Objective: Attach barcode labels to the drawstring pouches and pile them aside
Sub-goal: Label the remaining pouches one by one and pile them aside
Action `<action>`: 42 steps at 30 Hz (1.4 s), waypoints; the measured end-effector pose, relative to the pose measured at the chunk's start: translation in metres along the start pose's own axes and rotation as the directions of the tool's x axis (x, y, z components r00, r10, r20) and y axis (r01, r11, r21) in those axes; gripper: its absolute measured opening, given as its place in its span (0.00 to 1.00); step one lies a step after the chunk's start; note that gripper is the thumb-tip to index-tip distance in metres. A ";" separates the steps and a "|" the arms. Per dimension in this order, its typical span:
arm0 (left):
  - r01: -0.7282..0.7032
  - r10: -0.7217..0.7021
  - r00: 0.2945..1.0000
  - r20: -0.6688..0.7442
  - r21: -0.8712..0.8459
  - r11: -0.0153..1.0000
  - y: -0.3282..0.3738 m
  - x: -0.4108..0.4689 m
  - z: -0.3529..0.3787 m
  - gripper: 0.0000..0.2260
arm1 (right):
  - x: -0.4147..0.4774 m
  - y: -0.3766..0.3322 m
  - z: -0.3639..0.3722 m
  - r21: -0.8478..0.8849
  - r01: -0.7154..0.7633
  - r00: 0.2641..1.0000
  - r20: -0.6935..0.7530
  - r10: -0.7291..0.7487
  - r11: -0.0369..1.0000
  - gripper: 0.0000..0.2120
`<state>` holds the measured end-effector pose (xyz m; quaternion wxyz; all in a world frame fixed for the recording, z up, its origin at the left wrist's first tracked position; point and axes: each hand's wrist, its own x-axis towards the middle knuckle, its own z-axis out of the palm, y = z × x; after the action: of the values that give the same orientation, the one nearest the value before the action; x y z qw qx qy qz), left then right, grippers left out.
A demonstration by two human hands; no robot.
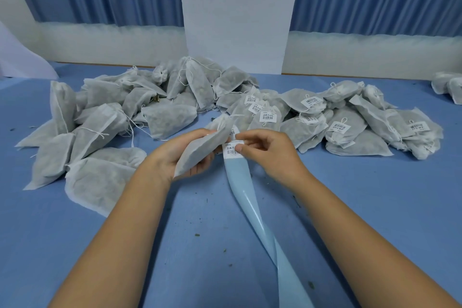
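Hands: two, left hand (170, 152) and right hand (270, 150). Held pouch (202, 150): one. Label strip (240, 177): one. Heaps on the counter (200, 232): two, unlabelled heap (112, 117) and labelled heap (350, 120); the pouches in each are too many to count. Barcode labels (268, 117) visible: at least seven.

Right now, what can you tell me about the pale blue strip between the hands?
The strip is long, glossy, pale blue, like label backing paper. Twisted once, it runs over the table up to the hands. A white barcode label sits at its upper end, pinched by the right hand; the pouch in the left hand lies beside it.
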<state>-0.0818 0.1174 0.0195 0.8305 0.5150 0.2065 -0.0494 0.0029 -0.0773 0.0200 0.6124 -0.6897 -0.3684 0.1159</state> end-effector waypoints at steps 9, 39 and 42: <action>0.026 -0.024 0.999 -0.034 0.039 0.999 -0.003 0.006 0.000 0.16 | -0.002 0.003 -0.004 -0.347 0.158 0.986 0.008 -0.165 0.925 0.11; -0.155 0.199 0.978 -0.057 0.433 0.888 -0.006 -0.021 0.036 0.06 | 0.001 -0.009 -0.008 0.142 -0.056 0.992 -0.107 0.071 0.988 0.26; -0.195 0.238 0.971 -0.025 0.492 0.848 -0.009 -0.024 0.043 0.05 | 0.000 -0.005 -0.005 0.117 -0.047 0.995 -0.083 0.057 0.992 0.28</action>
<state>-0.0942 0.0727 0.0378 0.6649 0.7287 0.1632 0.0161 0.0038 -0.0814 0.0259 0.6632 -0.6670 -0.3163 0.1230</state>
